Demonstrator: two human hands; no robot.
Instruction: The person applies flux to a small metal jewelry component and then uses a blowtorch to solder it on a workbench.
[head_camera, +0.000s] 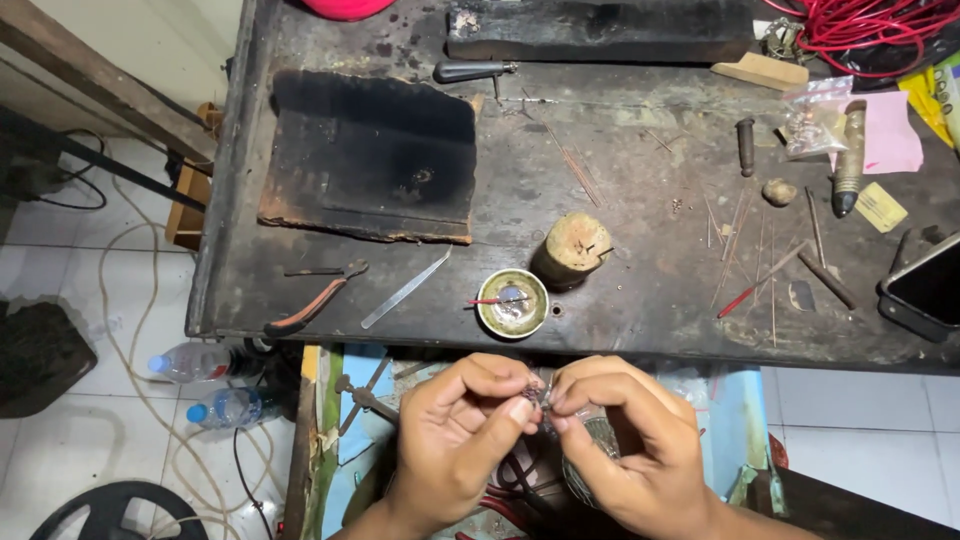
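While my left hand (462, 430) and right hand (625, 440) pinch the tiny dark metal piece (537, 398) below the scorched workbench (640, 180) edge, I judge it light, fiddly, best gripped fingertip-tight

Light is even and fairly bright, falling from above, with no hard shadows on the dark workbench (640, 180). The white floor tiles (60, 290) at the left look pale and slightly washed out. A faint sheen lies on the small round dish (512, 304) and on the metal blade (405, 289). Focus holds across the bench, but the tiny piece pinched between the hands (540, 398) is soft, too small to resolve. The wide lens bends the bench's left edge.
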